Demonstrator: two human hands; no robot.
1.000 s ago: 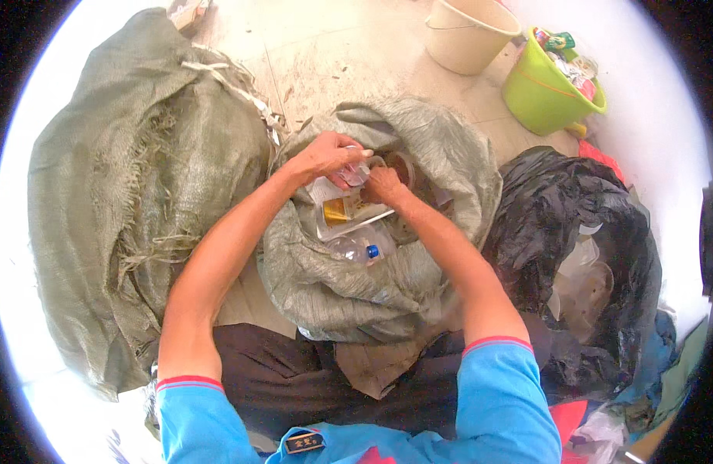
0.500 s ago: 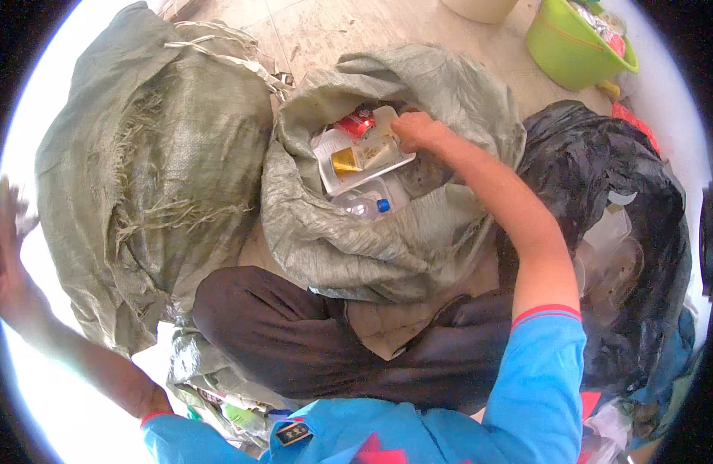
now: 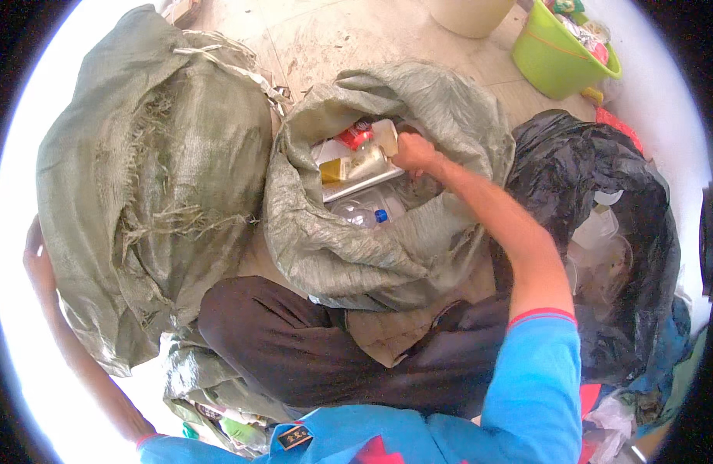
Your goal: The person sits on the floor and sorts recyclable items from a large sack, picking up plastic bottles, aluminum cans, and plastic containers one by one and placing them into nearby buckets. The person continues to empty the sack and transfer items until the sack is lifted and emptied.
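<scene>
A grey-green woven sack [image 3: 348, 267] stands rolled open before my crossed legs, full of waste. My right hand [image 3: 415, 153] reaches into it, fingers closed at the right end of a white tray [image 3: 360, 185]; the fingertips are partly hidden. On the tray lies a pale piece of packaging with a golden-yellow patch [image 3: 335, 171]. Behind it is a red can [image 3: 356, 134], and in front a clear plastic bottle with a blue cap [image 3: 381, 216]. At far left, my left hand [image 3: 39, 261] is against the outer side of a bulging tied sack [image 3: 194, 147], its fingers mostly hidden.
A black plastic bag [image 3: 557, 166] holding clear plastic containers [image 3: 600, 251] stands at my right. Farther back are a lime-green tub [image 3: 557, 58] of waste and a beige bucket [image 3: 472, 15]. Another sack [image 3: 198, 371] with mixed waste lies by my left knee.
My left hand has come in from the far left edge to the tied sack's side. My right hand has moved slightly lower, and the tray with its packaging has tilted.
</scene>
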